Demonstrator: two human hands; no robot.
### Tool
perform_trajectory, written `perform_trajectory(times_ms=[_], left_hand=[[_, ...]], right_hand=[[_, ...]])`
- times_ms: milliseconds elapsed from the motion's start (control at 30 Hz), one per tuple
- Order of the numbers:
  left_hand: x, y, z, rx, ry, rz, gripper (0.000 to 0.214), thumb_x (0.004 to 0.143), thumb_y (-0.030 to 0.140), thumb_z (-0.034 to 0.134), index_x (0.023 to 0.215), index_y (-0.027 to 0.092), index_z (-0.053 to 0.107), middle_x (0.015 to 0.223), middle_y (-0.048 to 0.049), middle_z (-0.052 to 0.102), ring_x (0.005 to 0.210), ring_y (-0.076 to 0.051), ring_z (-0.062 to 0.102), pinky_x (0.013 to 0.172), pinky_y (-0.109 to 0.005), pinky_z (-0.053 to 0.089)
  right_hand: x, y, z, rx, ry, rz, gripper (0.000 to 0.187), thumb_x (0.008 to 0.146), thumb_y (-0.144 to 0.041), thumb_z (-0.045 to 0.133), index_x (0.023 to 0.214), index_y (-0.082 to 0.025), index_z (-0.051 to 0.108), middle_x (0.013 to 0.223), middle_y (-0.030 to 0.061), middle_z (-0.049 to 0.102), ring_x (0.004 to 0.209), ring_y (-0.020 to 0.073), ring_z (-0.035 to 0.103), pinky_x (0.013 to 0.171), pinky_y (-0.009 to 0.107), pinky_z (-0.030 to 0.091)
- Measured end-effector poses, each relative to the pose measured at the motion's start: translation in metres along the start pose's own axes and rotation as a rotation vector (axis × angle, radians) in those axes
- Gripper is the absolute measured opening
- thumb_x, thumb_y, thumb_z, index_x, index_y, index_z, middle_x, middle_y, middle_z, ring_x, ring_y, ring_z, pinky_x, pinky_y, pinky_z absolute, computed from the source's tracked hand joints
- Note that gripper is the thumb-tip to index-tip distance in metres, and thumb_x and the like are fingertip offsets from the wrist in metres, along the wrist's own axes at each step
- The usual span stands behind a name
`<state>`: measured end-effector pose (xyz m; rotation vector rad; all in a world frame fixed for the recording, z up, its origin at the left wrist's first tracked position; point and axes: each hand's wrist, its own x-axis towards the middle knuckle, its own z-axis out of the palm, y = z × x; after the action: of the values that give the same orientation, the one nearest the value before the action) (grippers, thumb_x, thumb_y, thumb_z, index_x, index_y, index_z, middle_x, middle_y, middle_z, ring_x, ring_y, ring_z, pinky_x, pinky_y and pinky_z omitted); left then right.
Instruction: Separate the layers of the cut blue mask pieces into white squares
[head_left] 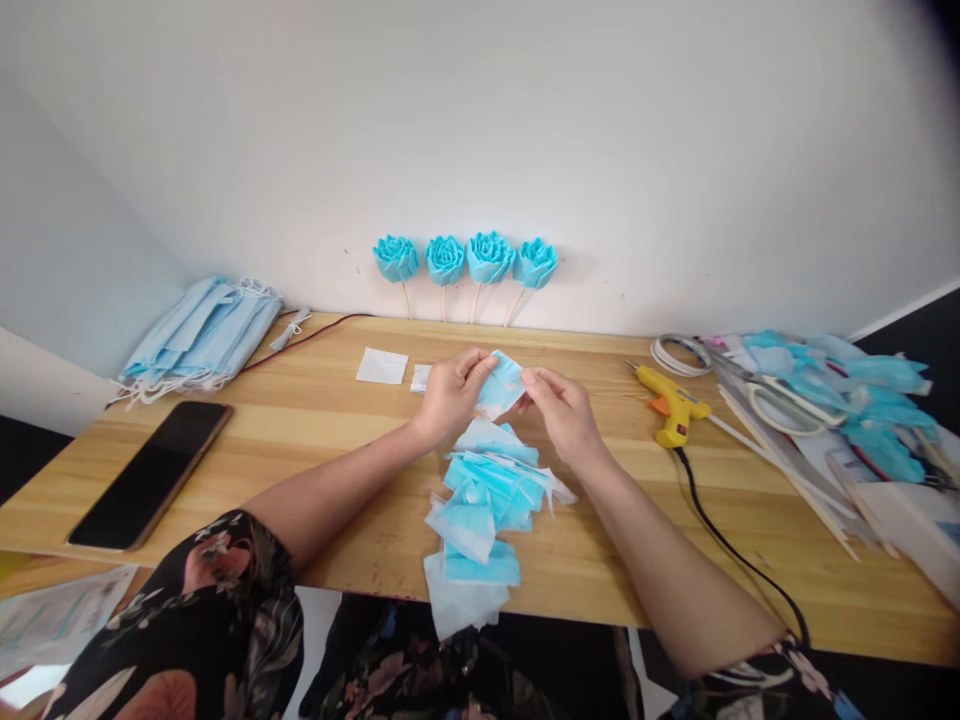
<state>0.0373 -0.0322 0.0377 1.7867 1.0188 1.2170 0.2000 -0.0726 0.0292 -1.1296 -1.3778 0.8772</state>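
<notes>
Between my two hands a small light-blue piece of mask fabric (pixel 500 386) is held up over the table. My left hand (pixel 452 392) pinches its upper left part with the thumb on top. On the opposite side, the thumb and fingers of my right hand (pixel 559 407) grip its right edge. Just below my hands lies a loose pile of cut blue and white mask fabric pieces (pixel 495 490), its lowest pieces hanging over the front edge. Near my left hand are a white fabric square (pixel 382 366) and a smaller white piece (pixel 421 377), partly covered by that hand.
Several blue fabric roses (pixel 444 260) on sticks lean against the wall. Stacked blue face masks (pixel 202 335) and a phone (pixel 150 475) lie left. At right are a yellow glue gun (pixel 675 400), a white tape roll (pixel 680 355), scissors (pixel 795 405) and blue scraps (pixel 885 410).
</notes>
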Motion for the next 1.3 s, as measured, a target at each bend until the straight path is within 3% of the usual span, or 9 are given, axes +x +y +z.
perform_trajectory(times_ms=[267, 500, 600, 833, 1000, 1100, 1300], left_hand=[[0.0033, -0.0028, -0.0012, -0.009, -0.012, 0.006, 0.032, 0.092, 0.04, 0.051, 0.075, 0.015, 0.062, 0.062, 0.0027, 0.055, 0.059, -0.01, 0.047, 0.057, -0.022, 0.035], [0.0019, -0.0031, -0.0011, -0.039, 0.023, -0.002, 0.031, 0.093, 0.04, 0.051, 0.079, 0.016, 0.063, 0.067, 0.0021, 0.059, 0.062, -0.01, 0.05, 0.059, -0.022, 0.037], [0.0022, -0.002, -0.0014, -0.028, 0.03, -0.012, 0.031, 0.092, 0.04, 0.051, 0.078, 0.016, 0.063, 0.065, 0.0022, 0.057, 0.062, -0.011, 0.049, 0.058, -0.022, 0.037], [0.0051, -0.0041, -0.0025, -0.025, 0.008, -0.012, 0.032, 0.092, 0.042, 0.051, 0.075, 0.016, 0.061, 0.064, 0.0023, 0.055, 0.061, -0.01, 0.047, 0.058, -0.022, 0.037], [0.0037, -0.0048, -0.0024, -0.064, 0.026, -0.015, 0.033, 0.092, 0.043, 0.052, 0.076, 0.016, 0.062, 0.064, 0.0023, 0.055, 0.061, -0.011, 0.047, 0.058, -0.022, 0.038], [0.0031, -0.0044, -0.0021, -0.075, 0.03, -0.022, 0.033, 0.092, 0.044, 0.052, 0.077, 0.016, 0.062, 0.066, 0.0018, 0.057, 0.062, -0.011, 0.048, 0.058, -0.022, 0.038], [0.0064, -0.0068, -0.0054, -0.047, 0.009, -0.014, 0.032, 0.092, 0.042, 0.051, 0.08, 0.016, 0.064, 0.068, 0.0013, 0.058, 0.063, -0.011, 0.048, 0.058, -0.021, 0.038]], right_hand=[[-0.0042, -0.0018, 0.0034, -0.155, 0.142, -0.003, 0.04, 0.091, -0.048, 0.059, 0.062, -0.02, 0.062, 0.059, -0.0007, 0.064, 0.057, 0.0127, 0.056, 0.061, 0.025, 0.045], [-0.0013, 0.0005, 0.0018, 0.042, 0.013, 0.001, 0.047, 0.094, -0.053, 0.05, 0.064, -0.02, 0.065, 0.063, 0.0024, 0.066, 0.062, 0.0151, 0.06, 0.062, 0.027, 0.047], [-0.0019, 0.0, 0.0021, -0.003, -0.013, 0.019, 0.045, 0.093, -0.051, 0.054, 0.062, -0.02, 0.064, 0.062, 0.0019, 0.065, 0.06, 0.0143, 0.058, 0.062, 0.027, 0.046], [-0.0052, -0.0013, 0.0036, -0.126, 0.073, 0.028, 0.043, 0.092, -0.045, 0.057, 0.056, -0.02, 0.061, 0.055, -0.0005, 0.062, 0.056, 0.0128, 0.053, 0.061, 0.026, 0.042], [-0.0034, -0.0043, 0.0012, -0.049, -0.038, 0.031, 0.05, 0.092, -0.055, 0.051, 0.059, -0.02, 0.064, 0.061, 0.003, 0.066, 0.06, 0.015, 0.057, 0.064, 0.028, 0.046], [-0.004, -0.0053, 0.0006, -0.092, -0.109, 0.075, 0.05, 0.087, -0.058, 0.057, 0.055, -0.02, 0.062, 0.057, 0.0026, 0.064, 0.055, 0.0139, 0.054, 0.058, 0.028, 0.043], [-0.0068, -0.0045, 0.0036, -0.176, -0.1, 0.129, 0.044, 0.084, -0.05, 0.063, 0.053, -0.02, 0.057, 0.047, -0.0015, 0.055, 0.044, 0.01, 0.042, 0.045, 0.025, 0.032]])
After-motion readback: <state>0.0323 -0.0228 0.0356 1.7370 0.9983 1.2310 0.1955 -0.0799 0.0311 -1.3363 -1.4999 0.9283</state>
